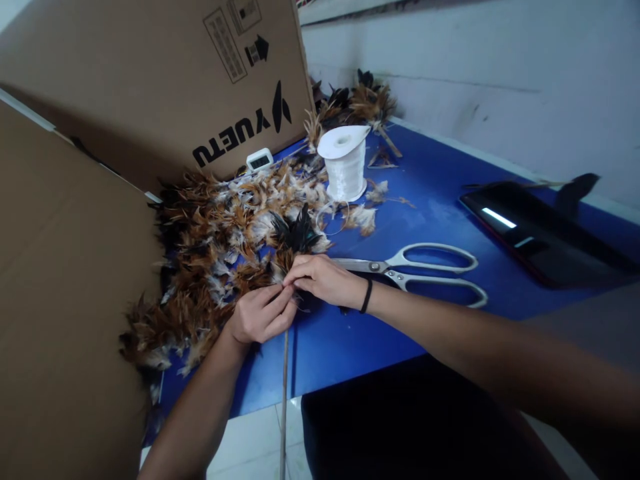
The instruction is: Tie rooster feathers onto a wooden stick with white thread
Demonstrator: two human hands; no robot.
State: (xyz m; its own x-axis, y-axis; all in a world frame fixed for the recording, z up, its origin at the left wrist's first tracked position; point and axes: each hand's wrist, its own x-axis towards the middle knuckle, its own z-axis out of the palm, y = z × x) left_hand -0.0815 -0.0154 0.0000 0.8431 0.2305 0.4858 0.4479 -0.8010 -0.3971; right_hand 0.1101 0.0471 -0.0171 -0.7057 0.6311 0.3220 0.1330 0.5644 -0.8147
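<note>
Left hand [265, 312], right hand [323, 277]: both grips pinched together on feather-tipped stick [285, 393], just under dark plumes [299, 232], likely steadying it. Scissors [385, 267] beside right hand, presumably for reach.

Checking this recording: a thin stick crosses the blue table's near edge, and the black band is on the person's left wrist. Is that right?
Not quite: the head view shows the black band on the right wrist. The thin stick does cross the blue table's near edge.

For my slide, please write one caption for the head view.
Two hands meet between dark feathers and a thin stick, beside scissors on a blue table.
</note>
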